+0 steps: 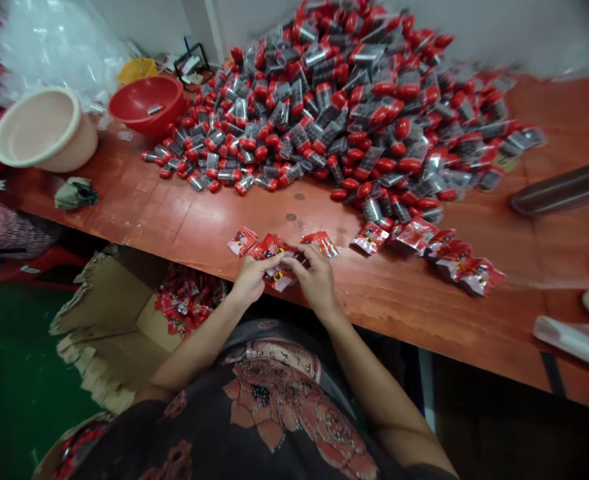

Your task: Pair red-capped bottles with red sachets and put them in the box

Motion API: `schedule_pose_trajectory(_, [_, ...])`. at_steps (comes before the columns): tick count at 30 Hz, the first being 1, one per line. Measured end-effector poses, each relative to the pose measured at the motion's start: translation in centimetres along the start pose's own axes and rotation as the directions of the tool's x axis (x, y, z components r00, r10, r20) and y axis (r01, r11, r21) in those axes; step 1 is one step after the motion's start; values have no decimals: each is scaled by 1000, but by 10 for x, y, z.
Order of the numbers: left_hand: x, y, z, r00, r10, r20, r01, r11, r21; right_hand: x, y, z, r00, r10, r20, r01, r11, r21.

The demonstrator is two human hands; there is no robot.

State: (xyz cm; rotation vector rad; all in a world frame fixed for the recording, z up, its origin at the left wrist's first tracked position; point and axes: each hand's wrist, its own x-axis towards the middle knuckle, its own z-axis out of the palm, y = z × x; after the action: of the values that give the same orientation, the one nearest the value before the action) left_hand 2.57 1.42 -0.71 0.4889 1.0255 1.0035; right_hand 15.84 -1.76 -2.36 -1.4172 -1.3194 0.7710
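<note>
Just over the front edge of the table, my left hand (251, 275) pinches a small red printed packet (280, 280) between thumb and fingers. My right hand (316, 275) curls in from the other side, its thumb and fingers closed at the packet's right edge. What lies under the fingertips is partly hidden. Another red packet (268, 245) lies just behind my hands, with one (242, 241) to the left and one (323, 243) behind my right fingers. Farther right, more red packets (369, 238) lie in a row.
A large heap of clear tubes with red caps (319, 100) covers the back of the table (204, 220). A red bowl (147, 100), a cream tub (39, 133) and a crumpled cloth (76, 193) stand left. Below, a cardboard box (109, 307) holds red packets. A dark cylinder (564, 187) lies right.
</note>
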Motion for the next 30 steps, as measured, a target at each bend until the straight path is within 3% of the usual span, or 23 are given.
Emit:
schedule_pose_trajectory(5, [10,11,-8,996,33,-82,-42,993,-106,31,2,7,988,-125,92,133,988,-82])
schedule_pose_trajectory(9, [22,23,-12,987,97,-125,-114,983,-142,53,-4,16,938,-238,253,297,928,-226])
schedule_pose_trajectory(14, [35,37,-22,972,54,-230,-90,985,-148,104,-6,22,879,-140,455,335,861,-383])
schedule_pose_trajectory(16, [39,42,-27,960,58,-273,-100,985,-143,137,-1,18,886,-134,444,375,770,-516])
schedule_pose_trajectory(18, [41,46,-30,951,74,-299,-123,981,-149,170,8,13,907,-142,395,397,598,-696])
schedule_pose_trajectory(21, [40,50,-33,952,105,-288,-153,977,-149,204,25,10,917,-80,391,378,491,-785])
schedule_pose_trajectory(24, [36,51,-35,963,132,-233,-170,974,-152,211,39,12,902,-13,433,397,422,-815])
schedule_pose_trajectory(27, [31,51,-37,969,126,-215,-161,975,-156,198,41,12,908,-4,419,379,433,-818])
schedule_pose_trajectory(28, [29,51,-37,971,117,-208,-151,976,-158,190,39,11,917,-9,398,355,470,-808])
schedule_pose_trajectory(30, [25,52,-36,977,95,-192,-126,980,-157,168,30,6,940,-27,341,280,632,-722])
